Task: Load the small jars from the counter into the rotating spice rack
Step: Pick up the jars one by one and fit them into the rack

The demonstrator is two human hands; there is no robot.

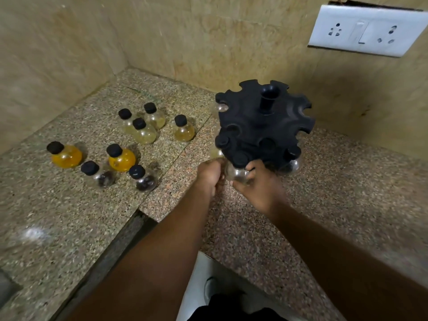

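**Spice rack**: black, two tiers of notched rims around a central post. It is stood upright on the right of the counter, near the tiled wall.

**Racked jars:** one is seen at the left edge of the upper tier and one at the right of the lower tier. Both are blurred.

**Clear jar**: black-capped, held at the near edge of the lower tier with its cap level with a notch. Whether it is seated cannot be told.

**Right hand**: wrapped around the clear jar's bulb from the right and from below, fingers curled.

**Left hand**: fingers curled, set against the jar's left side. Whether anything is gripped cannot be told, as the hand is blurred.

**Loose stock:** eight round-bellied, black-capped jars stand upright on the counter, left of the rack.
- **Pale jars**: four at the back. Three are clustered close together, and the fourth is set apart, nearest the rack.
- **Orange jars**: two nearer the camera, the second at.
- **Dark-filled jars**: two in front, the second at.

**Socket plate**: white, fixed to the wall at the upper right.
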